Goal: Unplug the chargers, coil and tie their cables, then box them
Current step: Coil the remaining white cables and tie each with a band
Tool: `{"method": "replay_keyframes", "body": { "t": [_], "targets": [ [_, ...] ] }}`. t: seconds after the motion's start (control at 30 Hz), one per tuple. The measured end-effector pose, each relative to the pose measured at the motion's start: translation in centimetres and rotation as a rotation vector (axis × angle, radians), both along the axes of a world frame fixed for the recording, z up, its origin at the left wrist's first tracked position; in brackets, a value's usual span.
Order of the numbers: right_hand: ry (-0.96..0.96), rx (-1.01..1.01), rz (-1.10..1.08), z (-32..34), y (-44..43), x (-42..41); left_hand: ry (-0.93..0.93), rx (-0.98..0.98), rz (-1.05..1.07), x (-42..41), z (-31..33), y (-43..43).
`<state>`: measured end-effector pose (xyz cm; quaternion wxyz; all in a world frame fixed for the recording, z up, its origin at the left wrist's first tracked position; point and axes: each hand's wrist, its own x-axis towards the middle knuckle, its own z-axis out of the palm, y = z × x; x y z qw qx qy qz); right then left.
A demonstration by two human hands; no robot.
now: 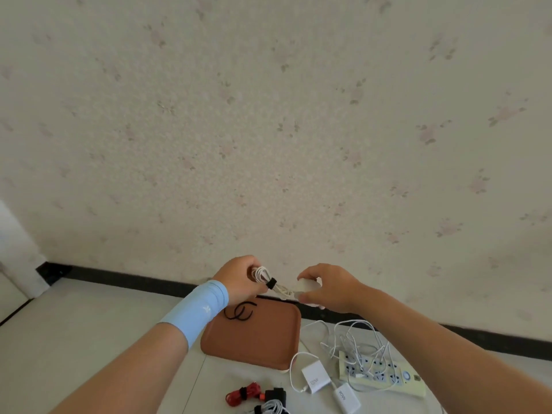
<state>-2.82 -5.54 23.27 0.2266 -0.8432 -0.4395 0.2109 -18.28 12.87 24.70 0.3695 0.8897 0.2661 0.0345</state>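
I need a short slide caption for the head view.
Left hand holds a tied white cable coil; right hand holds its charger.

big pale cream wall (268, 115) fills most of view. faint pink and grey flower marks (430, 134) dotted over it. dark strip (134, 279) runs along bottom of wall. pale floor (74, 330) below, thin line (195, 377) across it. white post (18, 249) at far left. soft even light.

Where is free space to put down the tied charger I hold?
Most of the brown tray is bare; black ties lie only at its far left corner. The white surface left of the tray is free too. It is crowded right of the tray: loose cables, chargers, power strip; and nearer, the red cable.
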Motion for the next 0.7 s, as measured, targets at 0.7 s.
{"method": "replay_keyframes", "body": {
  "t": [0.7],
  "targets": [
    [-0.014, -0.426, 0.273, -27.3, 5.0, -6.9, 0.862, 0.246, -0.371, -1.9, -26.8, 1.7]
  ]
}}
